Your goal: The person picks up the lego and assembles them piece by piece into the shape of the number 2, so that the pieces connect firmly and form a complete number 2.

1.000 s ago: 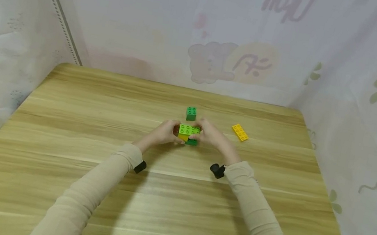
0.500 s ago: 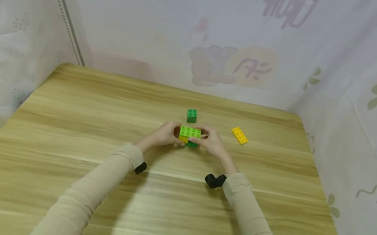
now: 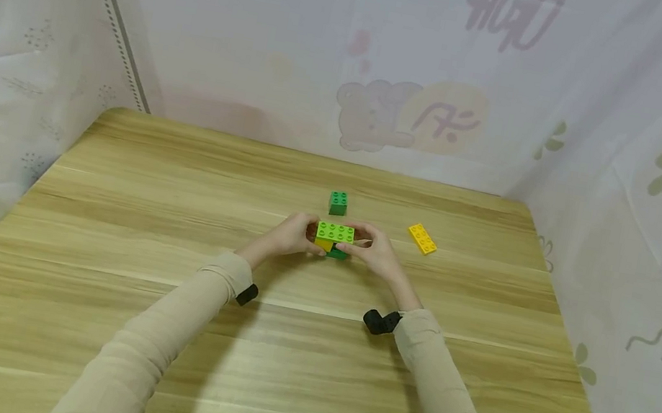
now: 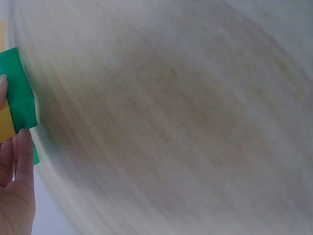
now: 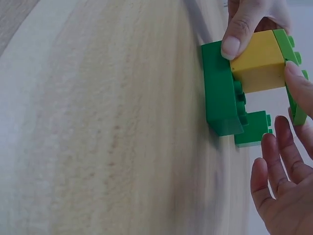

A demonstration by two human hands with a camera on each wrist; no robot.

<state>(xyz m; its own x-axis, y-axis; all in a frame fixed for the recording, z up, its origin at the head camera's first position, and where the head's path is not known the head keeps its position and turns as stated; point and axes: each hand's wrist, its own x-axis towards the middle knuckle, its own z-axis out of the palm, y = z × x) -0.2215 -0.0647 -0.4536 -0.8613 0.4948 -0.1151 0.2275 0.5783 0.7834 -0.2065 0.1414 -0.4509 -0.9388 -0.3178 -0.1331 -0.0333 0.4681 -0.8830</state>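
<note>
A small stack of toy building bricks stands near the middle of the table. In the right wrist view, a long dark green brick (image 5: 219,90) lies at its bottom. On one end of that sits a yellow brick (image 5: 259,61), topped by a lime green plate (image 3: 335,231) that overhangs the green brick's other end. My left hand (image 3: 295,235) grips the stack from the left, thumb on the yellow brick by the green one. My right hand (image 3: 374,252) pinches the plate's overhanging end between thumb and finger; its other fingers extend below. The left wrist view catches only part of the stack.
Behind the stack stands a smaller green brick (image 3: 338,203) with studs up. A flat yellow plate (image 3: 423,239) lies to the right on the wooden table (image 3: 289,375). Patterned cloth (image 3: 253,40) hangs behind the table and along both sides.
My right hand's fingers have shifted to the right on the lime plate, uncovering its studs at that end. My left hand keeps its grip. The head view has tilted slightly.
</note>
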